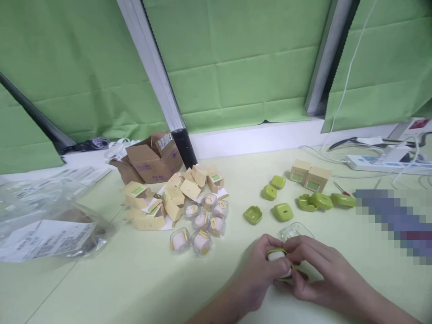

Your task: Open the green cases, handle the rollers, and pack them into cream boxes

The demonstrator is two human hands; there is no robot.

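Note:
My left hand [258,272] is closed round a small white rounded case [277,255] with a green cover about its edges. On its other side, my right hand [315,270] pinches the green cover's edge with thumb and fingers. Part of the case is hidden behind my fingers. Just beyond the hands lies a clear plastic shell [297,230]. Several loose green covers lie farther back, among them an upturned cover [253,215] and a cover with a slot [283,212].
Left of the hands are several clear packs [201,241] holding pale pieces with yellow straps. Behind them sit opened kraft boxes [173,195] and a brown carton [155,157]. Two small boxes [317,178] and a power strip [364,164] stand back right. A plastic bag [57,225] lies left.

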